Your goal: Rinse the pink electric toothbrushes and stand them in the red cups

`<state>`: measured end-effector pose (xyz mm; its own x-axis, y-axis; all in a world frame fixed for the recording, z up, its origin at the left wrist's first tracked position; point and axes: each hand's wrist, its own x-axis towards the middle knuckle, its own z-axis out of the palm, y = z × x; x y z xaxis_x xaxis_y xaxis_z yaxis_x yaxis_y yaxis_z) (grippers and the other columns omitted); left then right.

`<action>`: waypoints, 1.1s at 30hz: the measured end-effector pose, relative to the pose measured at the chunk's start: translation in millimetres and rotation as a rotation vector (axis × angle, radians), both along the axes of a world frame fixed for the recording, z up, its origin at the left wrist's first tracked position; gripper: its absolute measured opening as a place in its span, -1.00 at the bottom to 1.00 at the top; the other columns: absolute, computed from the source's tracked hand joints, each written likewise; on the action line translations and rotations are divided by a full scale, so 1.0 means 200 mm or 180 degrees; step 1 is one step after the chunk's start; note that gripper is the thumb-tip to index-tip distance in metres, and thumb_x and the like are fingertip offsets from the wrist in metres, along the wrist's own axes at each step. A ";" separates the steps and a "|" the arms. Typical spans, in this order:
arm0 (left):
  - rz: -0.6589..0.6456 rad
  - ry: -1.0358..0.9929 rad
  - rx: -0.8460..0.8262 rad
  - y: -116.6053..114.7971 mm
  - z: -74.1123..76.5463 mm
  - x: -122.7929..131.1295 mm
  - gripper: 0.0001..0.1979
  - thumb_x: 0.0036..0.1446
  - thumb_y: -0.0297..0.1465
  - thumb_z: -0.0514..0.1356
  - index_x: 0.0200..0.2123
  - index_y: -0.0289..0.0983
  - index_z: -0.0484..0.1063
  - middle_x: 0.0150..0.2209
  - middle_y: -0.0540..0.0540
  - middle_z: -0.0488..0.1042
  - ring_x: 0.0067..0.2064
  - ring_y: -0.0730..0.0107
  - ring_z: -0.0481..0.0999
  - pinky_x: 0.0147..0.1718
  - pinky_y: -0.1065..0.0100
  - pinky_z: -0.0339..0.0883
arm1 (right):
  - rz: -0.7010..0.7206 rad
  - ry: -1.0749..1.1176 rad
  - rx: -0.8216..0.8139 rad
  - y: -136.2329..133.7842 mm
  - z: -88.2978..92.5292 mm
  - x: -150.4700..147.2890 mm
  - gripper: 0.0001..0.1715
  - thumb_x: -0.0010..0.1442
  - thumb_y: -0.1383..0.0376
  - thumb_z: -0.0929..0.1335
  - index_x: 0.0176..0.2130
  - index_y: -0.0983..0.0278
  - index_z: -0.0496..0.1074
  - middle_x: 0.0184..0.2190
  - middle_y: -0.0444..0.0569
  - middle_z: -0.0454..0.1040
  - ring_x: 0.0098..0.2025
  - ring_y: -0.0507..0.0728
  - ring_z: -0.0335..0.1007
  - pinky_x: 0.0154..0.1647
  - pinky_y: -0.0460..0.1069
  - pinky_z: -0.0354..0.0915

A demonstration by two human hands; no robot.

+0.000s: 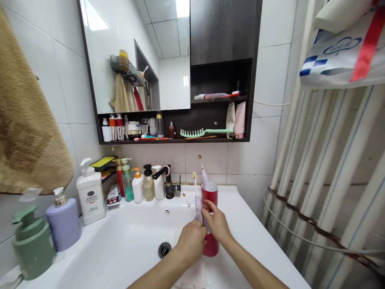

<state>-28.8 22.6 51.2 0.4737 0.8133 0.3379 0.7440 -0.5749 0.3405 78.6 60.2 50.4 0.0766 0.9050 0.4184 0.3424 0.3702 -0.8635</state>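
A pale purple electric toothbrush (197, 200) stands upright in my left hand (191, 243), whose fingers are closed round its lower part. My right hand (217, 223) is just to the right, with its bent fingertips against the toothbrush's side. Behind the hands is a red cup (209, 195) with a second pale toothbrush (205, 179) leaning in it. Red surface (211, 245) also shows below my hands; whether it belongs to the same cup is hidden. A small brush head (186, 199) lies on the sink's back ledge, left of the cup.
The white sink (129, 241) has a black faucet (169, 186) at its back. Pump bottles (148, 184) line the left and back edges. Above, a dark mirror cabinet (222, 116) holds toiletries and a green hairbrush (192, 133). White pipes (319, 160) stand at the right.
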 end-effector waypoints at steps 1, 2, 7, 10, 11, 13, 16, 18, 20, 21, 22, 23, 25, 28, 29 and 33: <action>-0.0071 0.0021 0.0037 0.01 0.03 0.05 -0.78 -0.18 -0.52 -0.09 -0.47 -0.29 0.31 -0.39 -0.11 0.31 -0.32 0.30 0.23 -0.36 0.36 0.05 | -0.0092 0.0044 0.0048 -0.01 0.02 0.05 -0.61 -0.14 0.20 0.20 -0.25 0.28 0.23 -0.35 -0.04 0.35 -0.30 0.08 0.23 -0.25 -0.04 0.10; -0.0141 0.0040 0.0082 0.03 0.07 0.10 -0.76 -0.16 -0.52 -0.12 -0.45 -0.30 0.31 -0.38 -0.12 0.31 -0.31 0.30 0.23 -0.36 0.35 0.06 | -0.0185 0.0068 0.0109 -0.01 0.04 0.10 -0.60 -0.15 0.20 0.21 -0.24 0.27 0.23 -0.30 -0.03 0.33 -0.25 0.09 0.21 -0.21 -0.04 0.08; -0.0363 0.0131 0.0145 0.12 0.14 0.33 -0.71 -0.13 -0.50 -0.14 -0.34 -0.34 0.29 -0.33 -0.15 0.30 -0.28 0.29 0.22 -0.33 0.33 0.07 | -0.0677 -0.0198 0.0124 0.02 0.09 0.34 -0.66 -0.21 0.21 0.24 -0.35 0.28 0.30 -0.30 -0.01 0.34 -0.21 0.11 0.20 -0.17 -0.03 0.05; -0.0390 0.0213 0.0130 0.20 0.13 0.44 -0.70 -0.14 -0.51 -0.13 -0.33 -0.36 0.28 -0.32 -0.15 0.30 -0.29 0.30 0.23 -0.35 0.33 0.10 | -0.0916 -0.0384 -0.0215 0.09 0.08 0.44 -0.68 -0.23 0.17 0.23 -0.45 0.31 0.33 -0.40 0.00 0.39 -0.31 0.13 0.26 -0.28 -0.03 0.12; -0.0392 0.0232 0.0138 0.22 0.13 0.46 -0.70 -0.14 -0.51 -0.13 -0.32 -0.36 0.28 -0.31 -0.14 0.30 -0.28 0.31 0.23 -0.35 0.34 0.10 | -0.0968 -0.0406 -0.0284 0.11 0.08 0.47 -0.67 -0.23 0.15 0.23 -0.45 0.31 0.33 -0.44 0.00 0.40 -0.35 0.13 0.28 -0.32 -0.03 0.14; -0.0391 0.0258 0.0165 0.27 0.13 0.51 -0.70 -0.14 -0.51 -0.13 -0.30 -0.35 0.27 -0.28 -0.12 0.29 -0.26 0.34 0.22 -0.35 0.37 0.10 | -0.1062 -0.0415 -0.0325 0.17 0.07 0.51 -0.65 -0.24 0.13 0.22 -0.45 0.31 0.33 -0.49 -0.01 0.42 -0.40 0.14 0.30 -0.41 -0.03 0.16; -0.0375 0.0289 0.0213 0.36 0.12 0.56 -0.71 -0.14 -0.52 -0.12 -0.31 -0.32 0.26 -0.29 -0.08 0.29 -0.25 0.36 0.21 -0.35 0.41 0.11 | -0.1247 -0.0466 -0.0342 0.25 0.07 0.55 -0.65 -0.24 0.16 0.23 -0.43 0.32 0.33 -0.52 0.00 0.42 -0.43 0.14 0.30 -0.44 -0.04 0.16; -0.0327 0.0297 0.0242 0.41 0.12 0.59 -0.72 -0.13 -0.53 -0.12 -0.32 -0.31 0.27 -0.30 -0.08 0.30 -0.25 0.37 0.21 -0.35 0.42 0.10 | -0.1365 -0.0521 -0.0345 0.31 0.08 0.57 -0.67 -0.24 0.19 0.23 -0.42 0.34 0.34 -0.52 0.02 0.42 -0.43 0.14 0.30 -0.43 -0.03 0.15; -0.0237 0.0286 0.0270 0.46 0.12 0.60 -0.72 -0.11 -0.53 -0.13 -0.30 -0.30 0.25 -0.29 -0.07 0.29 -0.23 0.38 0.21 -0.33 0.42 0.10 | -0.1434 -0.0582 -0.0340 0.38 0.08 0.57 -0.71 -0.23 0.23 0.23 -0.44 0.33 0.35 -0.53 0.01 0.42 -0.43 0.13 0.30 -0.42 -0.04 0.14; -0.0177 0.0276 0.0286 0.48 0.12 0.60 -0.72 -0.09 -0.53 -0.13 -0.29 -0.29 0.24 -0.27 -0.06 0.28 -0.22 0.38 0.20 -0.32 0.42 0.10 | -0.1449 -0.0610 -0.0335 0.41 0.08 0.58 -0.73 -0.23 0.25 0.23 -0.45 0.32 0.35 -0.54 -0.01 0.42 -0.44 0.12 0.30 -0.41 -0.05 0.14; -0.0100 0.0262 0.0307 0.50 0.12 0.59 -0.72 -0.09 -0.52 -0.13 -0.27 -0.28 0.23 -0.24 -0.06 0.26 -0.19 0.38 0.18 -0.29 0.41 0.09 | -0.1452 -0.0637 -0.0330 0.44 0.08 0.58 -0.75 -0.23 0.26 0.24 -0.46 0.31 0.35 -0.55 -0.03 0.42 -0.44 0.11 0.30 -0.41 -0.06 0.14; -0.0005 0.0246 0.0329 0.51 0.12 0.58 -0.72 -0.08 -0.52 -0.11 -0.25 -0.27 0.21 -0.20 -0.06 0.23 -0.16 0.38 0.16 -0.25 0.40 0.07 | -0.1446 -0.0660 -0.0326 0.46 0.08 0.58 -0.77 -0.24 0.27 0.24 -0.47 0.29 0.36 -0.56 -0.04 0.42 -0.44 0.10 0.30 -0.41 -0.06 0.14; 0.0235 0.0223 0.0362 0.54 0.12 0.52 -0.72 -0.08 -0.50 -0.07 -0.22 -0.29 0.17 -0.14 -0.09 0.17 -0.10 0.36 0.10 -0.17 0.36 0.02 | -0.1415 -0.0695 -0.0326 0.50 0.07 0.58 -0.78 -0.24 0.28 0.25 -0.48 0.29 0.36 -0.57 -0.05 0.41 -0.45 0.09 0.30 -0.42 -0.07 0.14; 0.0597 0.0264 0.0308 0.57 0.12 0.42 -0.74 -0.06 -0.42 -0.02 -0.22 -0.33 0.17 -0.16 -0.13 0.18 -0.11 0.34 0.13 -0.15 0.25 0.02 | -0.1350 -0.0727 -0.0310 0.51 0.09 0.59 -0.75 -0.25 0.26 0.26 -0.47 0.30 0.35 -0.55 -0.03 0.40 -0.45 0.11 0.29 -0.42 -0.05 0.14; 0.0668 0.0294 0.0260 0.58 0.13 0.38 -0.73 -0.05 -0.38 -0.03 -0.22 -0.33 0.17 -0.18 -0.12 0.19 -0.15 0.36 0.18 -0.19 0.23 0.07 | -0.1350 -0.0734 -0.0272 0.50 0.10 0.59 -0.73 -0.25 0.25 0.26 -0.45 0.31 0.34 -0.51 0.00 0.40 -0.42 0.13 0.28 -0.40 -0.03 0.14; 0.0621 0.0357 0.0080 0.53 0.11 0.27 -0.73 -0.03 -0.32 -0.06 -0.23 -0.31 0.17 -0.21 -0.08 0.23 -0.24 0.44 0.26 -0.30 0.27 0.18 | -0.1383 -0.0750 0.0134 0.39 0.18 0.53 -0.62 -0.16 0.24 0.19 -0.28 0.33 0.25 -0.23 0.08 0.28 -0.15 0.16 0.12 -0.19 0.02 0.02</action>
